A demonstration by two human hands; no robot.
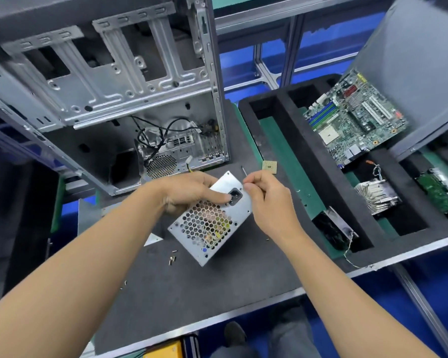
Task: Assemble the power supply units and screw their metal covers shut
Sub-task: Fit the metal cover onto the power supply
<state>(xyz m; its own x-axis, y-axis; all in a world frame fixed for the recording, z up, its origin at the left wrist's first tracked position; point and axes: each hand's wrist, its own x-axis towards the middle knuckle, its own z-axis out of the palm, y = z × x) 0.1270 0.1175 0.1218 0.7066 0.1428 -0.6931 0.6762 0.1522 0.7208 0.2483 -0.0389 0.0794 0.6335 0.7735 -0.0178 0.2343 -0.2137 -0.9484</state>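
Left grip (192, 192) clasping; right grip (267, 200) pinching

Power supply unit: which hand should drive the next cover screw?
Right, probably. The right hand already pinches the thin screwdriver at the power supply unit's top corner, while the left hand grips and steadies the casing.

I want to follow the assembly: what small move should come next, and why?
Probably seat the screwdriver tip in the corner screw hole beside the socket: the right hand holds it there, and the left hand steadies the power supply unit.
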